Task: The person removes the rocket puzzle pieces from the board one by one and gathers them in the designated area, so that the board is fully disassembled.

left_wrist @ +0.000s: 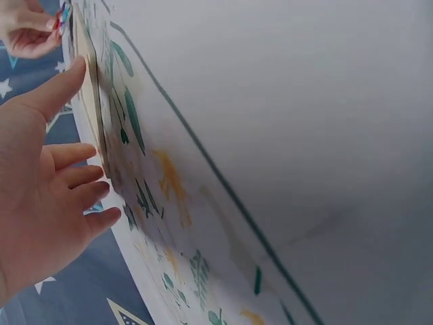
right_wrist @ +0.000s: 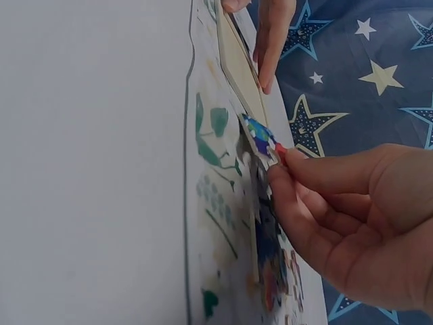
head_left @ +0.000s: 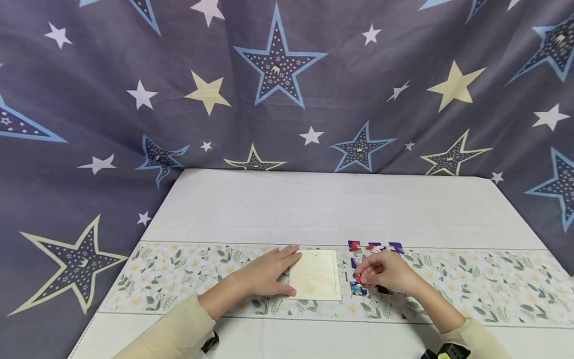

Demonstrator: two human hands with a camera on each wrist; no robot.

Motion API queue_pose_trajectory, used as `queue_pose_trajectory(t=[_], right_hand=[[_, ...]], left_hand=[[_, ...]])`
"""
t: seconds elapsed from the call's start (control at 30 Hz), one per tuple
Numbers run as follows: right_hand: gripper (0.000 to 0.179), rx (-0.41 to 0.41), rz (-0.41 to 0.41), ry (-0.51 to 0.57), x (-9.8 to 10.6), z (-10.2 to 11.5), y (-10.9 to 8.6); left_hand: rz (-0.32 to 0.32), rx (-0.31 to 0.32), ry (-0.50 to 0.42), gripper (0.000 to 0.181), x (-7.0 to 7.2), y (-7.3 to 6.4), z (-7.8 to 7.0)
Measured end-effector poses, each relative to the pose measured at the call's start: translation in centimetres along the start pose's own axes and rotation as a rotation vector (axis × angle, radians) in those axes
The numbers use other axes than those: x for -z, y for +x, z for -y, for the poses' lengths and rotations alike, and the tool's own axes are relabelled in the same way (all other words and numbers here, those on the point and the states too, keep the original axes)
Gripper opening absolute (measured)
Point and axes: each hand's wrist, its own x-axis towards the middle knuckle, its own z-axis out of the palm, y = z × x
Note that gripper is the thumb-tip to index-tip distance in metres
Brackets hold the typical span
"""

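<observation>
A pale wooden puzzle tray (head_left: 315,275) lies flat on the table, its recessed bed bare. My left hand (head_left: 268,273) rests at its left edge, thumb and fingers spread along the rim. To the right of the tray, my right hand (head_left: 385,271) pinches a jigsaw piece (right_wrist: 258,134) between thumb and forefinger. Blue and green show on that piece, with red by the fingertips. Other jigsaw pieces (head_left: 354,246) lie around and under the right hand, which hides part of them.
A floral strip (head_left: 489,284) runs across the white table (head_left: 332,209). More purple and red puzzle pieces (head_left: 396,247) lie at the back right of the tray. A dark star-printed cloth (head_left: 332,99) hangs behind the table and at its sides.
</observation>
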Motion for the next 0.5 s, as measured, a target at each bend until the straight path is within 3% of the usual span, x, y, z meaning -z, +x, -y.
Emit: queue_pose_trajectory(t=[0.2, 0.37, 0.5], right_hand=[[0.013, 0.039, -0.028, -0.039, -0.19, 0.36, -0.43], [0.012, 0.1, -0.078, -0.173, -0.21, 0.61, -0.62], [0.012, 0.095, -0.118, -0.24, 0.35, 0.65, -0.87]], left_hand=[[-0.015, 0.001, -0.037, 0.084, 0.05, -0.27, 0.22], [-0.044, -0.01, -0.064, 0.082, 0.34, -0.54, 0.4], [-0.081, -0.007, -0.086, 0.08, 0.78, -0.89, 0.8]])
